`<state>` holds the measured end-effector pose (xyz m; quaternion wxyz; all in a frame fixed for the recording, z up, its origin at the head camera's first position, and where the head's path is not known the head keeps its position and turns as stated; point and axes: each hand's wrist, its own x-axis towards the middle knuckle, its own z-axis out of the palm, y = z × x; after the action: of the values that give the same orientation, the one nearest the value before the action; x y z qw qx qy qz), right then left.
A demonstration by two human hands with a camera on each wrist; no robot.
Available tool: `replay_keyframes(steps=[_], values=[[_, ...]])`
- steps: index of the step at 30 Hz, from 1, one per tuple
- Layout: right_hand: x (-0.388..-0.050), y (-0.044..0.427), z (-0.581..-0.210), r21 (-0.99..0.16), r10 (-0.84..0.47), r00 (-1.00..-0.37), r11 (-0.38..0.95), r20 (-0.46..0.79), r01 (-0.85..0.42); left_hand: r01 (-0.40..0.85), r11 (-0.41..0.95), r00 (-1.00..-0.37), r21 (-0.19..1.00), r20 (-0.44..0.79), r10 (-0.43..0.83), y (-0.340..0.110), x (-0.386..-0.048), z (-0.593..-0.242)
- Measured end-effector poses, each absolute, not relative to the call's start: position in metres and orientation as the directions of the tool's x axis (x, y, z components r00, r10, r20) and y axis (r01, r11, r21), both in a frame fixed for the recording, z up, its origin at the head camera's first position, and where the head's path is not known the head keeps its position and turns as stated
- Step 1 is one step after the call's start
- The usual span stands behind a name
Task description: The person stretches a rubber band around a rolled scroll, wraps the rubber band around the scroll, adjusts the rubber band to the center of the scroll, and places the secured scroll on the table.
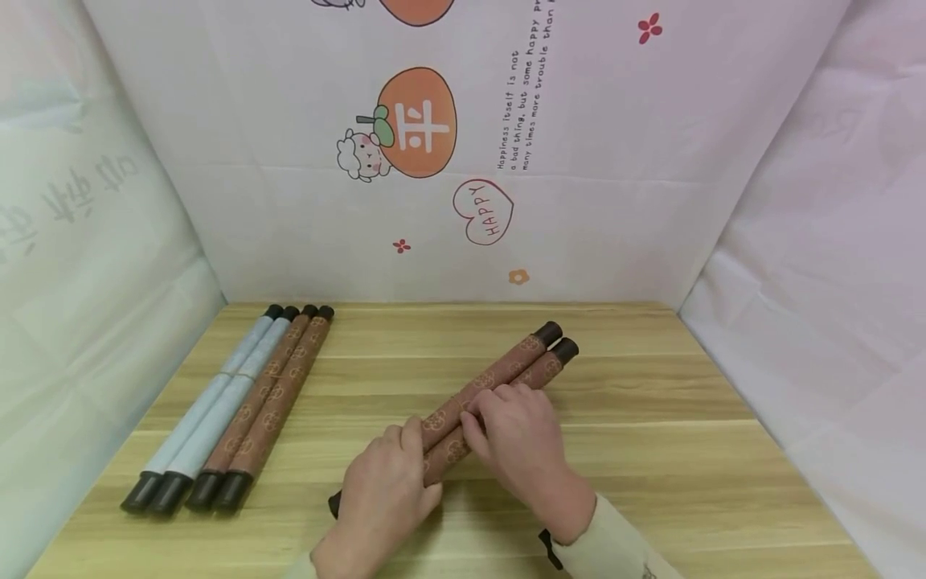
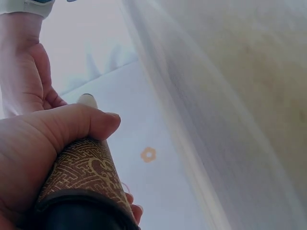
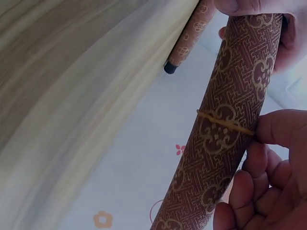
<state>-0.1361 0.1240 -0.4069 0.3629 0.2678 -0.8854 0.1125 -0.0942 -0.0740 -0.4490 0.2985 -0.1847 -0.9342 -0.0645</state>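
Two brown patterned scrolls with black end caps are held side by side at a slant above the wooden table; the upper scroll (image 1: 499,371) and the lower scroll (image 1: 538,371) both show in the head view. Around their near part my left hand (image 1: 382,490) is wrapped, its thumb lying along a scroll (image 2: 91,165) in the left wrist view. A thin yellow rubber band (image 3: 225,124) crosses a scroll at mid-length. My right hand (image 1: 522,438) is at that spot, pinching the band's edge between thumb and forefinger; its other fingers are curled beside the scroll.
On the table's left side, two pale blue scrolls (image 1: 210,394) and two brown scrolls (image 1: 278,394) lie side by side, with a thin band across them. The wooden table (image 1: 651,450) meets a white printed cloth (image 1: 593,217) behind and plain white cloth at both sides.
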Motion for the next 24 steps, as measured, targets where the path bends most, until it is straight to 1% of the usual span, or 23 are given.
replay_keyframes(steps=[4,7,9,11,14,16,21,24], values=[[-0.138,0.121,-0.407,0.027,-0.396,-0.525,0.816,0.754,-0.577,0.377,0.926,-0.772,0.027,0.562,0.298,-0.074,-0.094,-0.450],[-0.139,0.120,-0.407,0.041,-0.398,-0.508,0.815,0.764,-0.578,0.378,0.925,-0.775,0.037,0.559,0.294,-0.075,-0.094,-0.450],[-0.139,0.120,-0.408,0.040,-0.401,-0.523,0.820,0.752,-0.571,0.382,0.923,-0.776,0.041,0.557,0.297,-0.076,-0.094,-0.449],[-0.138,0.120,-0.408,0.027,-0.404,-0.555,0.825,0.727,-0.564,0.387,0.921,-0.780,0.049,0.550,0.298,-0.076,-0.094,-0.448],[-0.137,0.121,-0.409,-0.006,-0.401,-0.608,0.832,0.685,-0.555,0.383,0.921,-0.801,0.076,0.523,0.290,-0.077,-0.095,-0.447],[-0.136,0.123,-0.409,-0.026,-0.398,-0.629,0.832,0.668,-0.554,0.373,0.923,-0.818,0.097,0.504,0.277,-0.078,-0.097,-0.446],[-0.136,0.127,-0.410,-0.043,-0.395,-0.628,0.824,0.670,-0.564,0.335,0.930,-0.847,0.147,0.480,0.229,-0.083,-0.100,-0.442],[-0.136,0.129,-0.411,-0.064,-0.385,-0.643,0.826,0.662,-0.560,0.319,0.929,-0.864,0.186,0.461,0.204,-0.087,-0.103,-0.440]])
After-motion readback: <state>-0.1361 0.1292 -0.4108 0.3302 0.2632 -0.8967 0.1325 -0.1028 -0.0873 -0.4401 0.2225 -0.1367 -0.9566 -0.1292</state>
